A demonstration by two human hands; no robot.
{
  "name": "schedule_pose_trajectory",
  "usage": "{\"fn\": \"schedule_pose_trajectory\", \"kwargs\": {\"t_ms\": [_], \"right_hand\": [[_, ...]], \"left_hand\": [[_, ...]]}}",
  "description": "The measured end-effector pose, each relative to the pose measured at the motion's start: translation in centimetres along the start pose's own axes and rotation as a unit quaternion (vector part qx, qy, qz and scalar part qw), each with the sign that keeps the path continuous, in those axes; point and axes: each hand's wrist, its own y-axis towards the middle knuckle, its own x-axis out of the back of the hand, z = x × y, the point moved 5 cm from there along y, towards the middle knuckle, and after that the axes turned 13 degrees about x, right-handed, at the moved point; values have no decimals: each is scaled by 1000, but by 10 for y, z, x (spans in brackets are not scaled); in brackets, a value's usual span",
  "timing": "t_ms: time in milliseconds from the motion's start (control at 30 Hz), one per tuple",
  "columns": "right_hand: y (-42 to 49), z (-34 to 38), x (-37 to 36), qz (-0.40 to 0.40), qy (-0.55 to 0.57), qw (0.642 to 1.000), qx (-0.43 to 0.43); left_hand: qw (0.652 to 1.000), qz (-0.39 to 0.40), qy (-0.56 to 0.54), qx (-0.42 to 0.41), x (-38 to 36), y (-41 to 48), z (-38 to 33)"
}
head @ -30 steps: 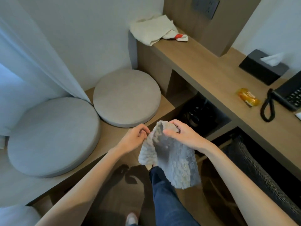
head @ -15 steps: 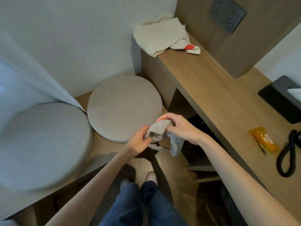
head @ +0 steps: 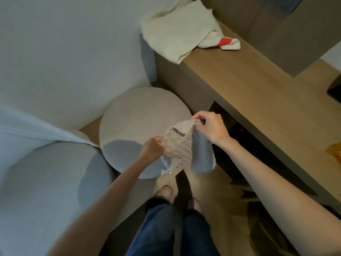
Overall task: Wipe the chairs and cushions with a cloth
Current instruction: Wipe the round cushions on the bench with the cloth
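My left hand [head: 153,149] and right hand [head: 210,127] both pinching a nubbly grey cloth [head: 181,150] held over the near edge of a round cushion [head: 140,122], second cushion [head: 49,182] to its left, table [head: 258,93] with a cream towel [head: 177,32] on the right.

Nubbly grey cloth [head: 181,147] showing at centre, pale grey cushion [head: 140,124] lying at nine o'clock of it, cream towel [head: 177,34] with red patch sitting at twelve o'clock, blue jeans [head: 166,231] showing at six o'clock

cloth [head: 181,146] now spread wider, raised over cushion [head: 140,124]
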Motion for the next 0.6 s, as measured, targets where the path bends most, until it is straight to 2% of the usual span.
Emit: {"fn": "schedule_pose_trajectory", "kwargs": {"t_ms": [167,267,333,367,433,500,600], "right_hand": [[43,-10,-43,-28,3,1000,13],[43,-25,-95,65,48,997,5],[29,-36,-130,140,60,988,-15],[21,-45,-144,145,69,987,-31],[3,-64,-162,115,98,986,-77],[-13,-83,-177,80,107,984,-120],[-28,-105,-194,41,82,985,-146]], "left_hand": [[999,4,-16,-34,14,73,17],[998,-31,-19,-48,14,109,32],[999,-18,-17,-45,7,129,46],[999,1,-10,-32,1,138,54],[1000,20,8,8,-11,152,72],[1000,20,14,7,-21,162,84],[995,0,72,-72,-32,176,90]]}}
